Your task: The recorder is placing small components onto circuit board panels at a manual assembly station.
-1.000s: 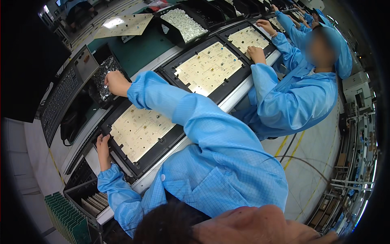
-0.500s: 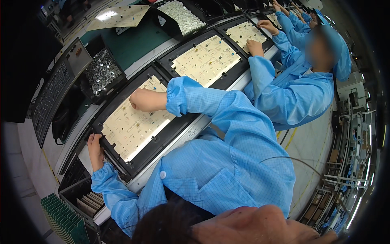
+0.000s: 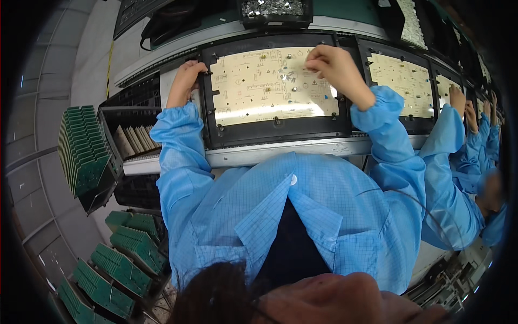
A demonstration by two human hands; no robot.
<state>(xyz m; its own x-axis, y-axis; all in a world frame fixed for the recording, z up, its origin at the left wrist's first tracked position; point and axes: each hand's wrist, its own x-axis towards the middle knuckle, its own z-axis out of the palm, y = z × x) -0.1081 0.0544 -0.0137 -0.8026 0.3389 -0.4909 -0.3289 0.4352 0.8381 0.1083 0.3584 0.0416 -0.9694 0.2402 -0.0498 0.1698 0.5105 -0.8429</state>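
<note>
A cream circuit board with a few small mounted components lies in a black carrier frame in front of me. My left hand is at the frame's far left corner, its bent fingers closed on the edge beside a small black clip. Over the board's far right part, my right hand is curled with thumb and fingers pinched together. Whatever sits between those fingertips is too small or hidden to make out.
Beyond the frame stands a black bin of shiny metal parts. Another framed board lies to the right, where co-workers' arms reach in. Green boards stand racked at the left. A metal rail runs along the near side.
The view has swung leftward, bringing the board square in front and more green racks into sight. My right hand is now nearer the board's right end; my left stays at the frame's left edge.
</note>
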